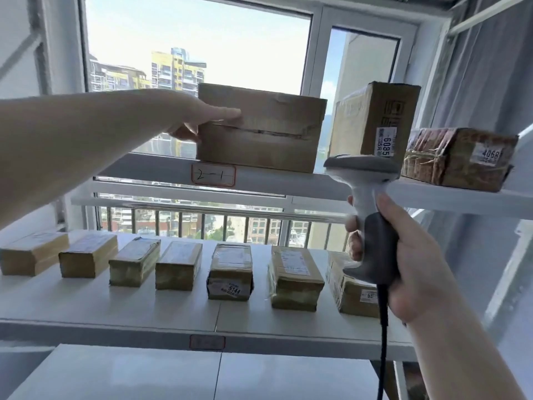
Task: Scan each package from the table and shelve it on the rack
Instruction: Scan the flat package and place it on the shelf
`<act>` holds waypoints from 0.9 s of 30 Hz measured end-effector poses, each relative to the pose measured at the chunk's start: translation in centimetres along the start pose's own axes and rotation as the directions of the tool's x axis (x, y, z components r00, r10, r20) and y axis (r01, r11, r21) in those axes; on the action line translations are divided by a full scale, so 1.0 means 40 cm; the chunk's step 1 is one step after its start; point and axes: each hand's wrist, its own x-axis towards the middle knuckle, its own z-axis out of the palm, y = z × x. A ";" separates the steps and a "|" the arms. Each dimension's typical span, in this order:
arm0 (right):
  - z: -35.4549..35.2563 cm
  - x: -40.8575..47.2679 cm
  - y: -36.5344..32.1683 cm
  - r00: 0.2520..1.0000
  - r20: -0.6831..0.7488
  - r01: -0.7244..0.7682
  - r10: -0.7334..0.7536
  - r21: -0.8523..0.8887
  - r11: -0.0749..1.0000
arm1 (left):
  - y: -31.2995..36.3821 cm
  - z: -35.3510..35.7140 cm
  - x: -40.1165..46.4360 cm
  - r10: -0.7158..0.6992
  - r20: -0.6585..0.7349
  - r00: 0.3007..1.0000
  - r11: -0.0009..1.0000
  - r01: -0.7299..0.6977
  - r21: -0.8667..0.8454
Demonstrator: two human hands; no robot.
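Observation:
A brown cardboard package [265, 131] stands on the rack's upper shelf [288, 183], just above a label reading 2-1 [213, 175]. My left hand [199, 116] reaches up to its left end, thumb on the front face and the other fingers behind the edge, holding it. My right hand [403, 255] grips the handle of a white and grey barcode scanner [366, 197], held upright in front of the shelf edge, its black cable hanging down.
Two more packages, numbered 6085 [375, 119] and 4068 [458, 157], sit to the right on the upper shelf. Several taped packages, one marked 5144 [230, 271], line the lower shelf [115, 307]. A white table top [173, 373] lies below. A window is behind the rack.

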 end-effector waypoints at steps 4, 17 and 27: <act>-0.003 0.009 0.010 0.999 -0.033 -0.020 0.020 -0.007 1.000 | -0.050 0.044 0.050 0.080 -0.040 0.996 0.997 -0.080 0.008; 0.003 0.037 0.036 0.987 -0.155 -0.051 0.037 -0.083 0.995 | -0.031 0.177 0.120 0.230 -0.202 0.952 0.924 -0.279 -0.261; 0.003 0.051 0.051 0.983 -0.178 -0.066 0.051 -0.076 0.995 | -0.033 0.209 0.144 0.253 -0.256 0.933 0.932 -0.306 -0.194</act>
